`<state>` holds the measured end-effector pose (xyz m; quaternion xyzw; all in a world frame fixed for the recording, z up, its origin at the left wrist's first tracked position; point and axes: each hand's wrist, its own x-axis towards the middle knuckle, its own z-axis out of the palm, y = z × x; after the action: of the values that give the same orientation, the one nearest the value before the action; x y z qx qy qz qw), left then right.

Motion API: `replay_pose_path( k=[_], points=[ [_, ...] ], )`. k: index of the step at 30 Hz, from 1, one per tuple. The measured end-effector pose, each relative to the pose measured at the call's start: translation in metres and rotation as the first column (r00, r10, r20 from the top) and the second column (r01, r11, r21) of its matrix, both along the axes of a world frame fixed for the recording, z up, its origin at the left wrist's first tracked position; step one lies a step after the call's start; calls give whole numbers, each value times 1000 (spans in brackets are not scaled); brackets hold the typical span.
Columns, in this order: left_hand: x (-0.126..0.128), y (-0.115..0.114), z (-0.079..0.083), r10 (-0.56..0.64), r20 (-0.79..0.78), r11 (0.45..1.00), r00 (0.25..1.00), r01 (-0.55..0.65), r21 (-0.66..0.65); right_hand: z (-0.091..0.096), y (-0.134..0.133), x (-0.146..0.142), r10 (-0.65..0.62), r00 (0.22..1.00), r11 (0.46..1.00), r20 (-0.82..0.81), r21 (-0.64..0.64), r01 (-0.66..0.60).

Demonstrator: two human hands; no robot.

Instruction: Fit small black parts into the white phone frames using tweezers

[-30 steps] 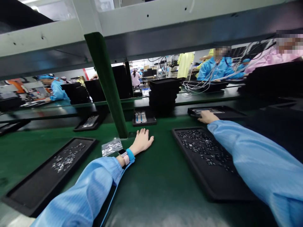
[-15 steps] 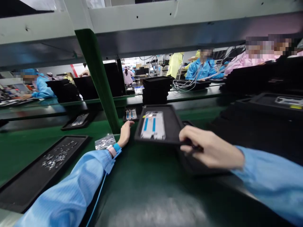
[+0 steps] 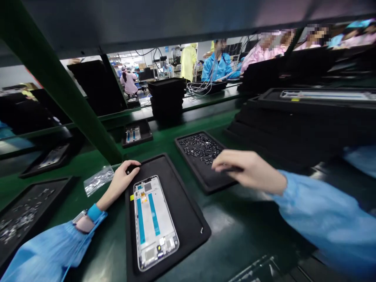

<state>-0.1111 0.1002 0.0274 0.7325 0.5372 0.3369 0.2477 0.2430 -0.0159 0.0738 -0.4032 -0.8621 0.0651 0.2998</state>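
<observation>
A black tray point(image 3: 182, 211) lies flat on the green bench in front of me, holding a white phone frame point(image 3: 152, 221) with two blue strips. My left hand point(image 3: 122, 180) rests at the tray's far left corner, fingers curled onto its rim. My right hand point(image 3: 248, 170) hovers over the near edge of a second black tray point(image 3: 205, 178) filled with several small dark parts; its fingers are drawn together and I cannot make out anything in them.
A small clear bag point(image 3: 98, 179) lies left of my left hand. Another parts tray point(image 3: 26, 203) sits at the far left. A green post point(image 3: 67, 98) rises behind. Stacked black trays point(image 3: 296, 117) stand at the right, and people work beyond the shelf.
The tray with the phone frame, carried in the air by my right hand, now lies on the bench. My right hand has let go and moved over the parts tray; my left hand took the tray's corner.
</observation>
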Motion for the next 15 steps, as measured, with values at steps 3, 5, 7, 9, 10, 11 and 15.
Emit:
replay_pose_path(
  k=[3, 5, 7, 9, 10, 11, 15],
  points=[
    [12, -7, -1, 23, -43, 1000, 999, -22, 14, 4, 32, 37, -174, 984, 985, 28, -14, 174],
    [22, -15, -1, 33, -79, 999, 996, -31, 32, 4, 40, 51, -182, 977, 975, 112, -107, 193],
    [30, -24, 0, 40, -110, 998, 993, -34, 52, 3, 36, 56, -140, 978, 965, 152, -200, 170],
    [38, -30, 2, 37, -122, 998, 992, -31, 54, 2, 27, 56, -109, 983, 955, 148, -257, 145],
    [40, -32, 3, 34, -125, 998, 992, -28, 49, 2, 22, 55, -106, 984, 952, 144, -272, 142],
    [42, -34, 4, 30, -128, 999, 991, -25, 45, 1, 19, 56, -110, 984, 948, 141, -281, 146],
    [45, -35, 5, 27, -130, 998, 991, -21, 51, -7, 15, 60, -141, 980, 942, 139, -286, 176]
  ],
)
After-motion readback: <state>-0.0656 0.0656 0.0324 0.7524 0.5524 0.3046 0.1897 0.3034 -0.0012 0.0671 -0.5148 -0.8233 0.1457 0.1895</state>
